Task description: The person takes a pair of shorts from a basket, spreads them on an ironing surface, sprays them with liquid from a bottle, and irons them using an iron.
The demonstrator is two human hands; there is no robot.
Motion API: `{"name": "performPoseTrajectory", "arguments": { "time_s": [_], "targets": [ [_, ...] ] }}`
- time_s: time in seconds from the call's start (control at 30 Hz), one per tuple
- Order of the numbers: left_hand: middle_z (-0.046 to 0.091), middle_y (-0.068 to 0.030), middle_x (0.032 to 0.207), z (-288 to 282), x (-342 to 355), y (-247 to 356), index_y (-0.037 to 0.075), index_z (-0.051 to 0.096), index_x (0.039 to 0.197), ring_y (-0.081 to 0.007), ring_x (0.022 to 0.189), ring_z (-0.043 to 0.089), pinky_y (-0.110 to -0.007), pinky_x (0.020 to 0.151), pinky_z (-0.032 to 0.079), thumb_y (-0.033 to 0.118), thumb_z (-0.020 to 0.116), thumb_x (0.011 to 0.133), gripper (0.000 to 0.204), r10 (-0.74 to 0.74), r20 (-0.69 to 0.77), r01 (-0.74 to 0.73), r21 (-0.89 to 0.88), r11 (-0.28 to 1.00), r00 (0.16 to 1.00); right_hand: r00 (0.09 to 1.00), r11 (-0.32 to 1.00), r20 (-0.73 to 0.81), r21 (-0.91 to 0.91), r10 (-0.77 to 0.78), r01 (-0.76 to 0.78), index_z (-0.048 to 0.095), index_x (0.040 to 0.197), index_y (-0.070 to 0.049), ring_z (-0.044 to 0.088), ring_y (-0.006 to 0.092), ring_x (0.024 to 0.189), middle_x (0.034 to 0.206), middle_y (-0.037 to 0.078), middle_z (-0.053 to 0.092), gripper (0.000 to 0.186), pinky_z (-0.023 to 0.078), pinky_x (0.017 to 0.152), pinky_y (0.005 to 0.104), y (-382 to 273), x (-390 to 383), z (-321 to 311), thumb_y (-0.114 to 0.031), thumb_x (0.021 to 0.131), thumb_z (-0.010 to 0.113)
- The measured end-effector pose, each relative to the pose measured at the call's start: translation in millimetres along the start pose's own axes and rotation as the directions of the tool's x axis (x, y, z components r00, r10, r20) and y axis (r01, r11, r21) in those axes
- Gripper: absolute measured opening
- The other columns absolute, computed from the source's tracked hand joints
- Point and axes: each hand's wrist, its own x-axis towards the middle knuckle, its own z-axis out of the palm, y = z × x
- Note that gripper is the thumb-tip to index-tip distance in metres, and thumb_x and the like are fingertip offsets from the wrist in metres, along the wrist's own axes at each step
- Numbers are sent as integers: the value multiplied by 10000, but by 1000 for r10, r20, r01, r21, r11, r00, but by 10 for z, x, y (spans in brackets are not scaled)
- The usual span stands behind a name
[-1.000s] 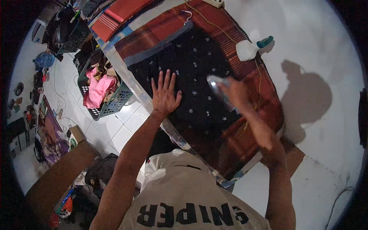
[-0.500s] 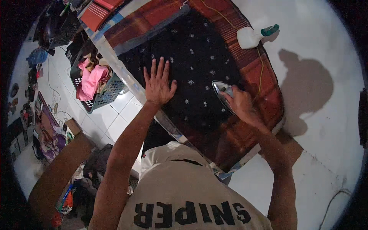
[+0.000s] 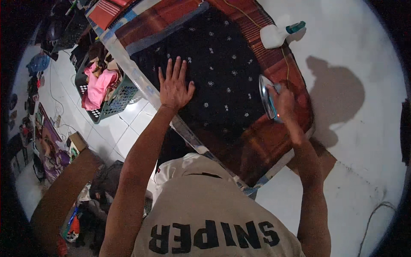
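A black cloth with small white flower-like motifs lies spread over a reddish-brown striped blanket. My left hand rests flat on the cloth's left part, fingers spread. My right hand is closed round the handle of a clothes iron. The iron is at the cloth's right edge, tilted up on its side so that part of its shiny soleplate shows. A small orange light glows near its heel. A yellowish cord runs over the blanket beyond my right hand.
A white spray bottle with a green trigger lies beside the blanket's far right edge. Folded red cloth sits at the far left corner. Left of the ironing surface, a green laundry basket holds pink and brown clothes. Dark clothes lie lower left.
The iron in my right hand has moved right, off the middle of the black cloth to its edge, and tipped up. My left hand stays flat on the cloth.
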Motion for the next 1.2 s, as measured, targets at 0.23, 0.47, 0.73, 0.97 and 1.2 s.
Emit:
{"name": "performPoseTrajectory", "arguments": {
  "time_s": [0.23, 0.47, 0.73, 0.97, 1.2],
  "targets": [
    [299, -125, 1753, 8, -57, -83, 95, 381, 1657, -383, 1610, 273, -654, 1291, 169, 344, 538, 1039, 684, 17, -55, -18, -21, 1000, 998, 950, 940, 41, 164, -309, 298, 705, 979, 8, 739, 473, 763, 800, 271, 726, 498, 570, 676, 558, -819, -72, -116, -490, 985, 732],
    [330, -109, 1741, -134, 7, -543, 133, 403, 1650, -340, 1620, 266, -601, 1312, 171, 301, 545, 1076, 615, 127, -20, -126, 44, 991, 992, 749, 764, 149, 153, -645, 627, 706, 1036, -13, 763, 357, 687, 767, 198, 735, 476, 612, 606, 445, -2054, -273, 283, -486, 983, 741],
    [385, -113, 1707, -32, -36, -860, 143, 441, 1620, -355, 1597, 306, -618, 1291, 207, 252, 612, 1036, 618, 94, -140, -110, -115, 987, 986, 666, 742, 372, 104, -646, 662, 713, 1065, -21, 755, 325, 691, 818, 180, 748, 461, 616, 633, 467, -1492, -1318, 378, -471, 980, 764],
    [597, -141, 1476, -370, 803, -1565, 107, 567, 1475, -411, 1413, 487, -684, 1095, 360, 354, 719, 961, 591, -75, -299, 90, 36, 995, 951, 886, 899, 162, 140, -435, 416, 688, 1081, 27, 772, 417, 850, 870, 235, 758, 322, 618, 728, 504, -2704, -255, 256, -279, 996, 741],
    [631, -120, 1443, -152, 1225, -2347, 172, 653, 1372, -390, 1400, 510, -686, 1037, 367, 395, 646, 1014, 422, -94, -135, 61, -229, 972, 986, 860, 852, 80, 206, -504, 481, 698, 971, -14, 775, 418, 835, 862, 244, 757, 356, 613, 739, 534, -3537, 203, 397, -366, 977, 755]
  ]
}}
